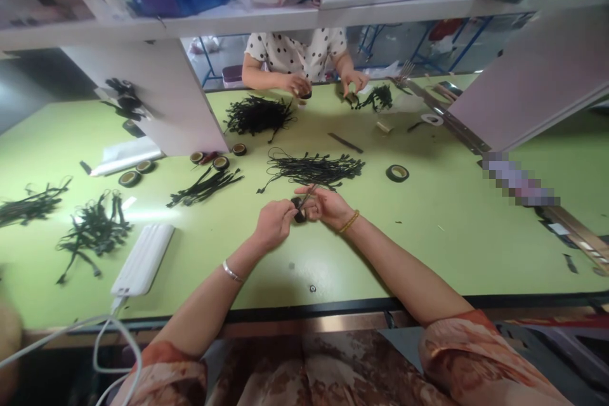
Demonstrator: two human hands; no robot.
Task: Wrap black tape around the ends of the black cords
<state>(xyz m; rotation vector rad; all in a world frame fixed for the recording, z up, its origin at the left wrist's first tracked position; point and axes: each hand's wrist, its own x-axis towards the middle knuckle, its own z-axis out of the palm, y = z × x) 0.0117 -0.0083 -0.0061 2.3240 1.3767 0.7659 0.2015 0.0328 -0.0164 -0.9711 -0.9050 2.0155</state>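
Note:
My left hand point(275, 224) is closed on a roll of black tape point(299, 210), held upright just above the green table. Close beside it on the right, my right hand point(327, 206) has its fingers curled around a thin dark cable point(309, 195), whose end lies near the tape. The two hands almost touch. Just beyond them lies a loose bundle of black cables point(316, 168) with small connectors. Another roll of black tape point(397, 172) lies flat to the right of that bundle.
Across the green table point(361, 266), a person in a dotted shirt point(304, 54) handles cables near a black pile point(259, 115). More cable bundles point(95, 225), tape rolls point(220, 163) and a white power bank point(143, 259) lie left. A shelf point(238, 22) spans above, with upright panels at both sides.

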